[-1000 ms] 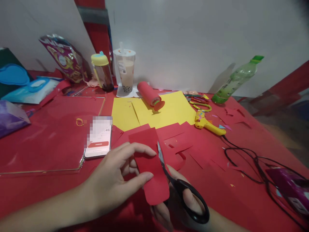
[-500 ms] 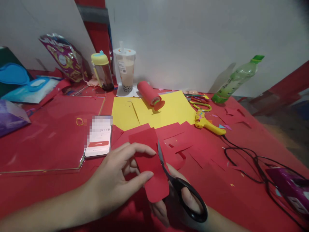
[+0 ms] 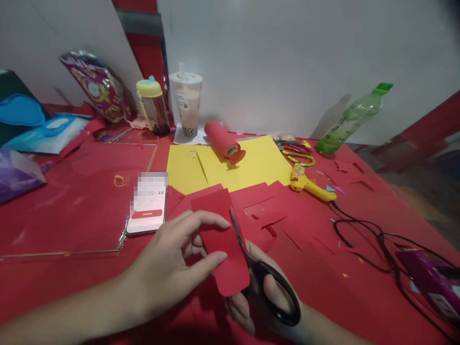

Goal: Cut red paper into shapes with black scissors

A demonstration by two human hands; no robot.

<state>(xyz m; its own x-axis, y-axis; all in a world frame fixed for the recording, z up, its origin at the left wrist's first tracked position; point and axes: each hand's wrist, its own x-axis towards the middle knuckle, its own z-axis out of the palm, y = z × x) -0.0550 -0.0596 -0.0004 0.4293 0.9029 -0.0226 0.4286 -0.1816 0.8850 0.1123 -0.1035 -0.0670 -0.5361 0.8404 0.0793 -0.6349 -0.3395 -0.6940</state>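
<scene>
My left hand grips a strip of red paper, with thumb and forefinger on its face and the other fingers behind it. The strip's near end has rounded corners. Black-handled scissors are in my right hand, whose thumb passes through one handle loop. Their blades lie along the right edge of the strip; I cannot tell how far apart they are. Beneath and beyond my hands lie red paper sheets and offcuts. A phone rests left of my left hand.
Yellow sheets hold a red paper cylinder. Behind stand a milk-tea cup, a yellow-lidded bottle and a snack bag. On the right are a yellow glue gun, its black cord and a green bottle.
The scissors and my right hand have shifted slightly left and up along the strip's edge. The red strip has tilted a little, while my left hand keeps its hold.
</scene>
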